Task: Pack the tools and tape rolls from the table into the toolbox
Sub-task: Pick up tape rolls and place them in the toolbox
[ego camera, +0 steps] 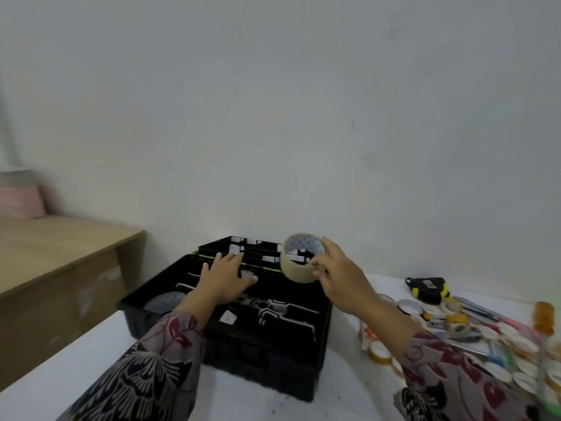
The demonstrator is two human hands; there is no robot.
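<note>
Tan packing tape roll [299,264] hangs in the air over the far right part of the open black toolbox [273,357], tilted so that its hollow core faces up and toward the camera; the right hand [341,273] grips it by its right side, fingers curled over the rim and thumb against the outer wall, the forearm reaching forward from a patterned sleeve [449,378]. The left hand [223,276] lies palm down over the toolbox's inner tray, fingers straight and spread, holding nothing; whether it presses on the tray I cannot tell. The toolbox stands on a white table [91,363]; to its right, near the right forearm, lies a heap of small tape rolls and tools [485,338], with a black and yellow tape measure [428,288] at its far edge and an orange-handled screwdriver [545,319] at the right border.
</note>
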